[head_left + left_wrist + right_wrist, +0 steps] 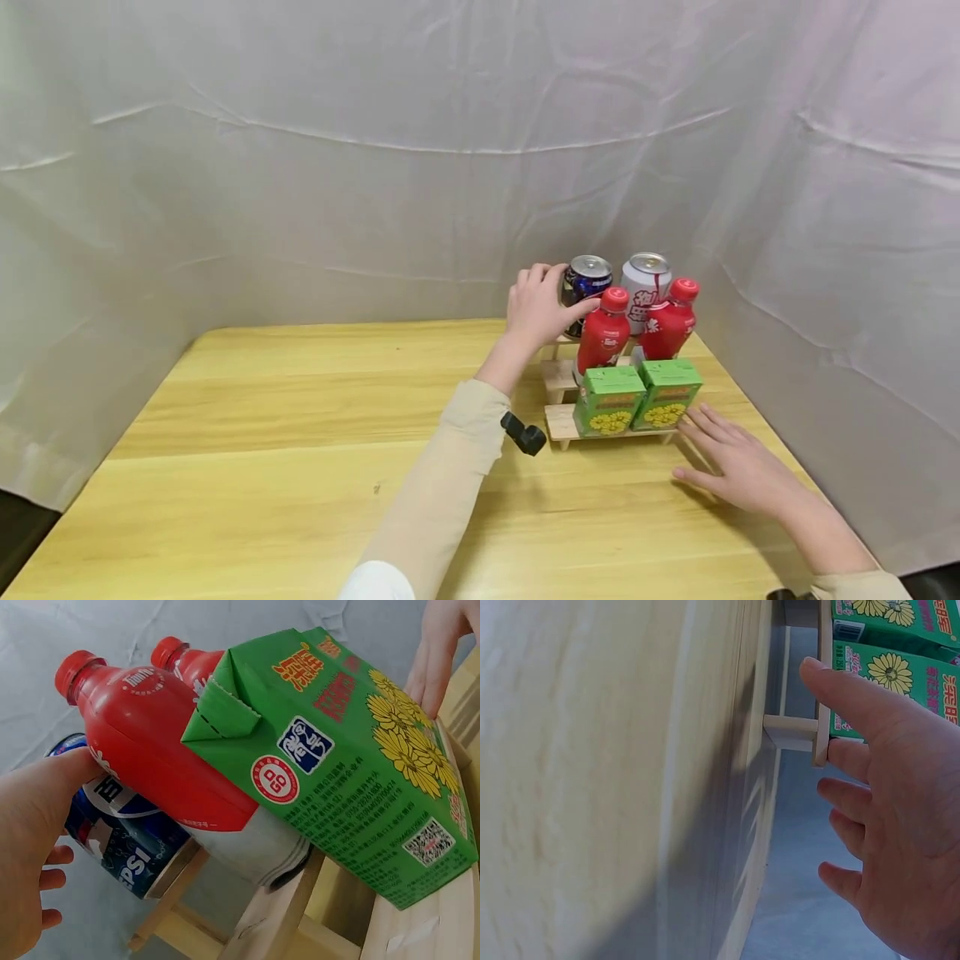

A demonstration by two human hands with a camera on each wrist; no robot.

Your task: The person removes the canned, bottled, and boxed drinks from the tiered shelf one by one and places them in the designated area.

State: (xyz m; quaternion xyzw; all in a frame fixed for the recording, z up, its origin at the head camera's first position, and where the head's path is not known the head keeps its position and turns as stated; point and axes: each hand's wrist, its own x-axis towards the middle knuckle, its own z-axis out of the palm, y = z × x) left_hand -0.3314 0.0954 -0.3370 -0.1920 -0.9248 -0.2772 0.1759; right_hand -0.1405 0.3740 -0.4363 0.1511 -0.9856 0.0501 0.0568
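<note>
My left hand (536, 308) is at the left side of a dark blue Pepsi can (131, 832) on the top step of a wooden stepped rack (558, 375). Its thumb reaches across the can's front, close by the red cap-topped bottle (602, 337), with the other fingers at the can's left side. Whether they press on the can is unclear. My right hand (738, 467), fingers spread, is by the rack's front right corner, near the right green drink carton (667, 396). Another green carton (611, 404) stands beside it on the lowest step.
A white can (645, 292) stands on the top step right of the Pepsi can. A second red bottle (667, 325) is on the middle step. Grey cloth (337, 208) hangs behind and beside the wooden table (262, 433).
</note>
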